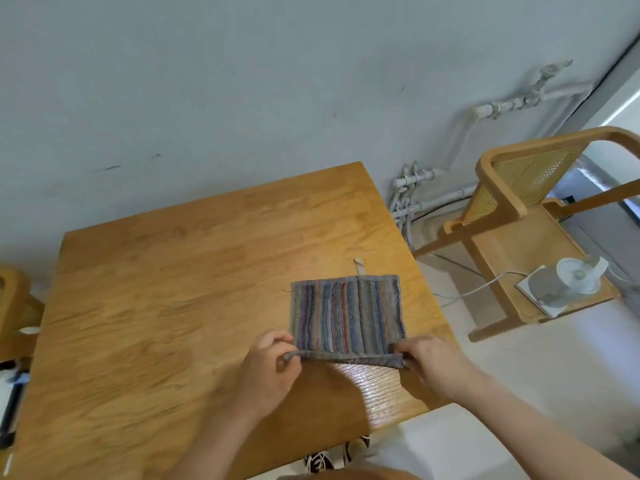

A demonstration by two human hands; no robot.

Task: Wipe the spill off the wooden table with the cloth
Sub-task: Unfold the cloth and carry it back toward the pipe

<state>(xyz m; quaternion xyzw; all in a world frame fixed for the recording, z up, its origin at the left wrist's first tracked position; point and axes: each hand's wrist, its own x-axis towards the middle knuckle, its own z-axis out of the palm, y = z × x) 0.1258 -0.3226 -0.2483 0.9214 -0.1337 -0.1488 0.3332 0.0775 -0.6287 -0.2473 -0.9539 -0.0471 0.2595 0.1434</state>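
Striped cloth (347, 313) flat, stripes pointing away; both hands pinch near edge.

wall: plain pale grey-blue wall (242, 81) with a few dark scuff marks on it
pipes: white pipes (485, 112) run along the wall and bunch up near the floor
chair: wooden chair (502, 209) with a woven cane back, off to the right
on the chair seat: small white fan-looking gadget (571, 277), white cable (478, 289) trailing off it
floor: light, a shoe (320, 460) showing at the bottom
left edge: part of another wooden chair (14, 306)
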